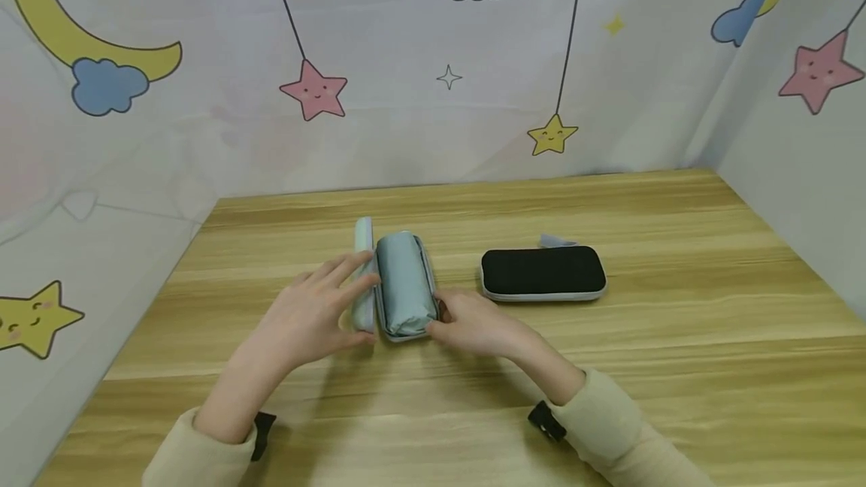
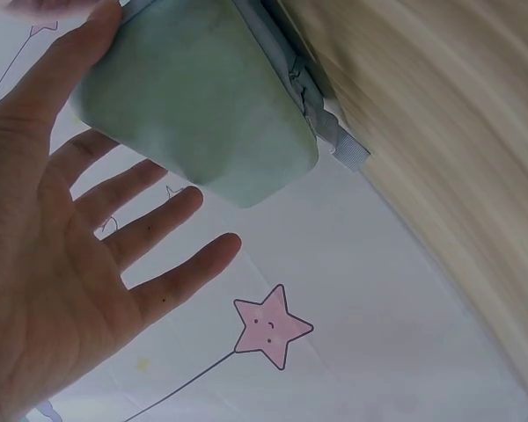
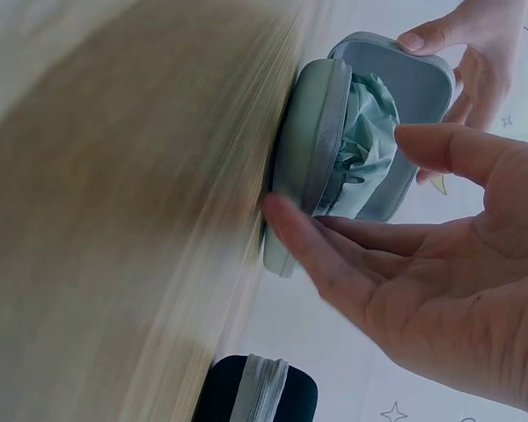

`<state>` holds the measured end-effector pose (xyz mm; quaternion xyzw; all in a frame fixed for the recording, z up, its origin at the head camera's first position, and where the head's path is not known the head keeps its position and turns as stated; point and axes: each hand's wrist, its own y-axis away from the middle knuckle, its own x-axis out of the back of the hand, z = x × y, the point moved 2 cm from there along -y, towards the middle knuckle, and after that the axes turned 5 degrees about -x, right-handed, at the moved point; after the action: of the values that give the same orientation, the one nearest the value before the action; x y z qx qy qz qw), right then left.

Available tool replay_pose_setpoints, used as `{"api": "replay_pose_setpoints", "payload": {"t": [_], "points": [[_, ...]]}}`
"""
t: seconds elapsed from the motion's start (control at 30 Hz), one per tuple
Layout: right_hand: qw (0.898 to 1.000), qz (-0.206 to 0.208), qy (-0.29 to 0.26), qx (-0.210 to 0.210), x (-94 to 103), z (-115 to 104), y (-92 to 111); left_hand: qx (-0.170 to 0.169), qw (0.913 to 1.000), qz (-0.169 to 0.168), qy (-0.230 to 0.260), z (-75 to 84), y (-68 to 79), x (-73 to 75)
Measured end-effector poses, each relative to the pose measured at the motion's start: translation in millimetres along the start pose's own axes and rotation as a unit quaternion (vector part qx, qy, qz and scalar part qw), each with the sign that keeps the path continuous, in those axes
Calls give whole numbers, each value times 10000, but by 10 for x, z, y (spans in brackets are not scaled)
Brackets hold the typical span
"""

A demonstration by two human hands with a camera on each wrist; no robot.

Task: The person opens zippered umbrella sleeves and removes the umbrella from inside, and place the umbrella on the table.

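Note:
A light green zip case (image 1: 386,325) lies unzipped on the table, its lid (image 1: 364,235) standing up on the left. Inside is a teal fabric bundle (image 1: 406,276), rolled lengthwise and crinkled at the near end. My left hand (image 1: 301,318) is at the lid, fingers spread and fairly straight; its thumb touches the lid's edge in the left wrist view, where the lid's smooth outside (image 2: 198,105) shows. From the right, my right hand (image 1: 476,322) holds the case's near corner, thumb by the bundle's end and fingers along the outer wall (image 3: 304,132).
A black zip case (image 1: 543,270) with a pale zipper edge lies closed to the right, a small lilac strap (image 1: 556,240) behind it. The wood-grain table (image 1: 433,412) is bordered by white cloth walls (image 1: 406,141) printed with stars and moons.

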<state>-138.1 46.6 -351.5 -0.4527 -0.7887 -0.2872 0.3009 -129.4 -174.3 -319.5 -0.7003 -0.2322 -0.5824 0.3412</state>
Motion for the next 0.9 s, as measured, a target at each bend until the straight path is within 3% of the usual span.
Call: {"api": "replay_pose_setpoints", "payload": {"t": [0.3, 0.67, 0.9], "points": [[9990, 257, 145, -339, 5, -34, -12, -136, 9998, -105, 139, -44, 18, 13], [9980, 468, 310, -294, 19, -98, -44, -123, 9984, -174, 533, -107, 56, 34], [9892, 1087, 980, -51, 12, -156, -52, -153, 9987, -210, 448, -121, 52, 34]]}}
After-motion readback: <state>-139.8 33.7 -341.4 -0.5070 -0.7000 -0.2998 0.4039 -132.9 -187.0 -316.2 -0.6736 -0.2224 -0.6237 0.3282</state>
